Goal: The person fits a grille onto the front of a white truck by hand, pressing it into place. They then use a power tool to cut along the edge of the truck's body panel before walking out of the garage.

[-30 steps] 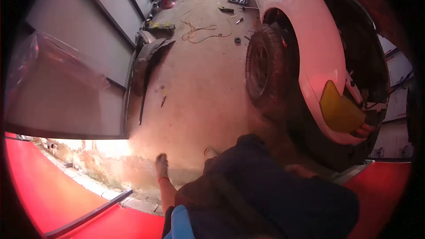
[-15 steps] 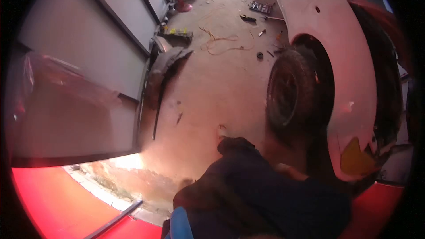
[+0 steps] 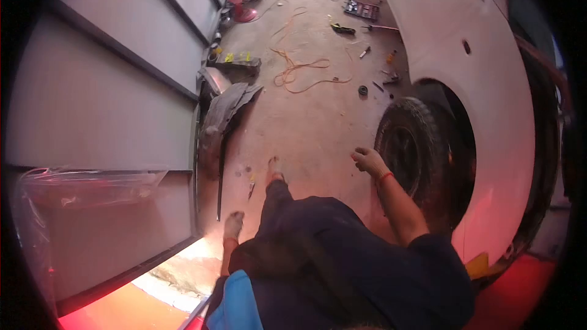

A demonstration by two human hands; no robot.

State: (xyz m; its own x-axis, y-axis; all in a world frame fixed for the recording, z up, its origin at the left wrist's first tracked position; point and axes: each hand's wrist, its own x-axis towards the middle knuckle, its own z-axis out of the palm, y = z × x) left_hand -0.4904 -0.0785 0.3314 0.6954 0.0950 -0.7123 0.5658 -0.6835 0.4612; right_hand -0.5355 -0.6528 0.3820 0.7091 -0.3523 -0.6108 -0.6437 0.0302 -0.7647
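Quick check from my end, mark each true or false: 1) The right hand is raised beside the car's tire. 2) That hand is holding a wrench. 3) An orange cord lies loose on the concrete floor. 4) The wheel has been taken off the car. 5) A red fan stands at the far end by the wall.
1) True. The right hand is raised just left of the tire; whether it touches the tire cannot be told.
2) False. The hand shows no tool in it.
3) True. The orange cord lies in loose loops on the floor.
4) False. The tire sits in the wheel arch of the white car body.
5) True. The red fan stands near the wall panels.
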